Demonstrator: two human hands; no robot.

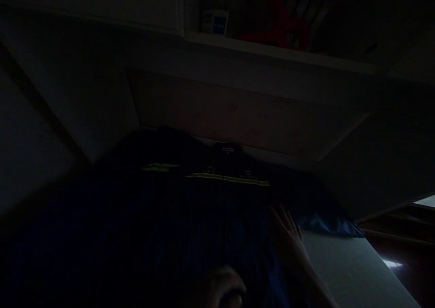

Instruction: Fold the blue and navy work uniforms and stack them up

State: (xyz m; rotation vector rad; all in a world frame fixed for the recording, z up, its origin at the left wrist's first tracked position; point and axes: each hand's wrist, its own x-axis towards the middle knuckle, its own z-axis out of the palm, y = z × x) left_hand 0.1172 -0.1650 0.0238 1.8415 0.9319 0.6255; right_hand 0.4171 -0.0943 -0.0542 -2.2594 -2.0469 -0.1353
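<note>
A dark blue work jacket (217,212) with yellow reflective stripes lies spread out in front of me, its collar label at the far end. My right hand (287,231) rests on the jacket's right part, fingers stretched out and flat. Nearer to me, at the bottom edge of the view, my left hand (226,283) is curled closed over the jacket. Something dark shows between its thumb and fingers, but the dim light hides what it is.
The jacket lies on a pale surface (360,267) whose edge runs down at the right. Behind rises a panel (217,104), with a shelf (272,49) above it. On the shelf are a red object (288,31) and a white labelled container (215,22).
</note>
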